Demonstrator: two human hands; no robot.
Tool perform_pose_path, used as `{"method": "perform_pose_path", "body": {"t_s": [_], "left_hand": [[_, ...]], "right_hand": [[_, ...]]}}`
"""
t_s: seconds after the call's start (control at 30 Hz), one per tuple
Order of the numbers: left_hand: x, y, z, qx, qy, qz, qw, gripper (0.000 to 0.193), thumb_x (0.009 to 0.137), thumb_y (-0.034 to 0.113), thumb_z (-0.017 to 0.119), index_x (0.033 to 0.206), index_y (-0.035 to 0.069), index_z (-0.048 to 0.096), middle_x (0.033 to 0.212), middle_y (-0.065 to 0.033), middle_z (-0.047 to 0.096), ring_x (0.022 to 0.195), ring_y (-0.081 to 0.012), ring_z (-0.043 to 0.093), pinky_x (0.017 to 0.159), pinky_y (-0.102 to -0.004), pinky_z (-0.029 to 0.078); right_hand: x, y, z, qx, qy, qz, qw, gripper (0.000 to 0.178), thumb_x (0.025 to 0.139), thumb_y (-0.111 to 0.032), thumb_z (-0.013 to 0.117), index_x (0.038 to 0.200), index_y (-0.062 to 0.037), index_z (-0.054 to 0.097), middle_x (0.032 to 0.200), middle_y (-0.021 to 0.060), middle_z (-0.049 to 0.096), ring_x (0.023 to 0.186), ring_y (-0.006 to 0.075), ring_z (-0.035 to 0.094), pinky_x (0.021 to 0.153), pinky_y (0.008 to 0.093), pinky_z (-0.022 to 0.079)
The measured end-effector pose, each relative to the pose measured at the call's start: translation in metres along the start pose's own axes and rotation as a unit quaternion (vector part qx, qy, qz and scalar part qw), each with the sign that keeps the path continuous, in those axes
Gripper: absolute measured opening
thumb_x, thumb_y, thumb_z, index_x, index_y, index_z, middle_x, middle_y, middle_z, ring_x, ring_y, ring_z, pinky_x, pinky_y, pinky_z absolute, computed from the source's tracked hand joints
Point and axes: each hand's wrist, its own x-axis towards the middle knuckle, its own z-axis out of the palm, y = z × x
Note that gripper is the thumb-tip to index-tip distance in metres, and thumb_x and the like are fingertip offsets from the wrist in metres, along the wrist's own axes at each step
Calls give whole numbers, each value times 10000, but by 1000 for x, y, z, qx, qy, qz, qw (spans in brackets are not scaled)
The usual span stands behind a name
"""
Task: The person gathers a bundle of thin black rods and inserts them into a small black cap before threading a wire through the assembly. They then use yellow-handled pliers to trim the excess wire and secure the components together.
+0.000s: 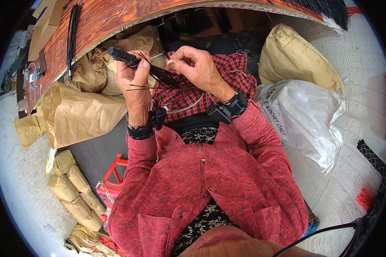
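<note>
My left hand is closed round a black ribbed handle and a bunch of thin black strands. The strands fan out to the right below the fingers, and a few stick out past the palm. From the left fingers a slim metal rod points toward my right hand. The right thumb and forefinger pinch together by the rod's tip, at the end of a thin black strand. Across my lap under both hands lies a red and black checked cloth.
A wooden table runs along the far side, with a bundle of long black strands and a cardboard box. Brown paper sacks stand at the left. A tan sack and a white plastic sack stand at the right.
</note>
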Motion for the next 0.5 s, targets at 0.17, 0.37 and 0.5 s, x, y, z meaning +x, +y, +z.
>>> {"method": "perform_pose_path", "body": {"t_s": [0.17,0.37,0.5], "left_hand": [[0,-1,-1,6,-6,4,1000,220,843,5,678,1000,37,527,946,-72,580,928,-186,545,867,-315,438],[1,-2,0,10,-1,6,1000,219,847,-3,668,1004,39,523,943,-71,577,924,-182,544,863,-312,443],[1,-4,-1,15,-4,13,1000,212,849,-21,653,1002,41,519,944,-69,571,922,-178,544,857,-306,446]], "right_hand": [[0,1,1,-17,-10,4,1000,145,926,-132,659,902,8,629,815,41,682,692,74,598,622,225,501],[-1,2,1,-12,-5,-1,1000,143,926,-131,656,901,8,629,820,44,685,691,75,599,625,227,504],[-2,4,2,-3,-1,0,1000,131,927,-120,649,903,7,629,818,45,684,691,76,600,628,228,507]]}}
